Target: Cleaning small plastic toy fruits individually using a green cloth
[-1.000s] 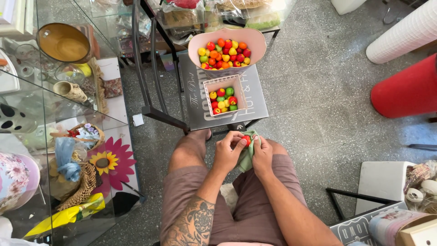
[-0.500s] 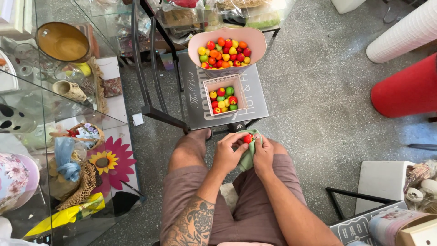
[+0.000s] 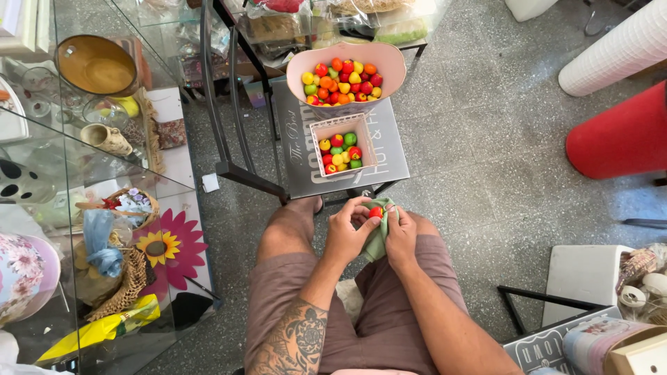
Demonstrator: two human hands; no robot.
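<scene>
A: Head view, quick. Where's the thing?

B: Small red ball (image 3: 376,212), over the person's lap, near centre, just this side of the dark tabletop (image 3: 389,149). It sits in a green cloth (image 3: 379,239) between both hands.

A: Hands?

B: Left hand (image 3: 349,232) curled in, fingertips closed on the ball and the cloth edge. Right hand (image 3: 401,236) wrapped around the cloth from the right, thumb up by the ball. Both narrow, both holding.

A: How does it handle?

B: My read: light, hard, smooth, probably glossy, so it could slip or roll off the lap. A fingertip pinch across its widest part looks best, cloth cupped under it. The cloth is soft and limp; take it anywhere.

A: Fragile?

B: Can't tell the material. Looks like little painted fruit, so I'd go gentle.

A: Around it?

B: Far side on the tabletop: small square pink basket (image 3: 344,146) with some red, yellow and green balls, and beyond it a big pink bowl (image 3: 389,59) heaped with more. Left, glass shelves (image 3: 83,149) of ornaments. Right, a red roll (image 3: 622,142) on the floor.
</scene>
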